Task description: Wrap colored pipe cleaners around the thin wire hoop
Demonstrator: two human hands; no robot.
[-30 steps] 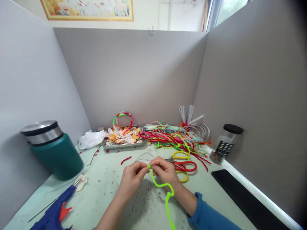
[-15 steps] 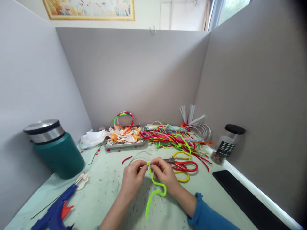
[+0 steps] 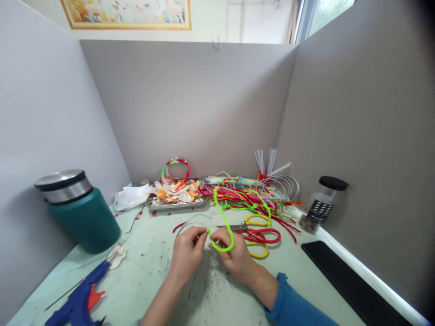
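A bright green pipe cleaner point(image 3: 223, 249) is pinched near one end between the thumb and index finger of my left hand point(image 3: 186, 254). My right hand point(image 3: 237, 259) is closed on the same pipe cleaner, just right of the left fingertips; its exact grip is partly hidden. From there the strand loops across the right fingers, and its free end points up. Behind my hands, a thin wire point(image 3: 200, 215) curves over the table near a short red piece of pipe cleaner point(image 3: 178, 227). Scissors with red handles point(image 3: 261, 235) lie beside my right hand, among yellow handles point(image 3: 257, 220).
A metal tray point(image 3: 176, 207) of petal-like pieces stands at the back, with a colourful hoop point(image 3: 188, 170) on it. Right of it lies a pile of pipe cleaners point(image 3: 238, 192). A green flask point(image 3: 83, 219) and blue glue gun point(image 3: 78, 296) are left; a jar point(image 3: 320, 208) stands right.
The pipe cleaner's free end has swung from hanging down in front of my hands to pointing up behind the right one. My hands have barely shifted.
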